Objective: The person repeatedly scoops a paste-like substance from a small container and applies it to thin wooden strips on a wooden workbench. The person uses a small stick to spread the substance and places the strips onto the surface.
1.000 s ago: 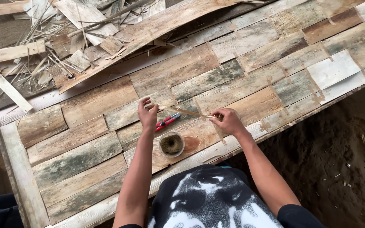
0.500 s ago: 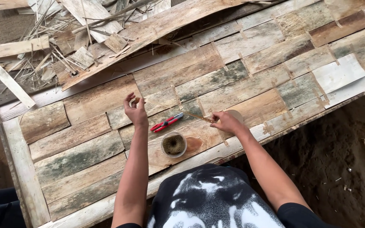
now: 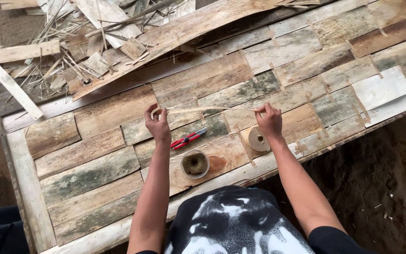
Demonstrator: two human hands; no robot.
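My left hand (image 3: 158,124) and my right hand (image 3: 269,120) each pinch one end of a thin pale strip of tape (image 3: 210,109), stretched level between them just above the board. Below my right hand lies a brown tape roll (image 3: 258,139). Under the strip sits a wide wooden board (image 3: 95,155) faced with patched veneer pieces in brown, grey and green. A red-handled cutter (image 3: 187,139) lies between my arms, and a small round bowl (image 3: 195,164) stands near the front edge.
Broken veneer scraps and splinters (image 3: 71,51) are piled at the back left, with a long bark-like sheet (image 3: 179,33) leaning across them. Bare dirt ground (image 3: 381,188) lies to the right of the board. A pale frame (image 3: 29,188) runs along the left edge.
My hands have spread apart, the left going left and the right going right, drawing out a long strip of tape between them. The roll now lies below my right hand.
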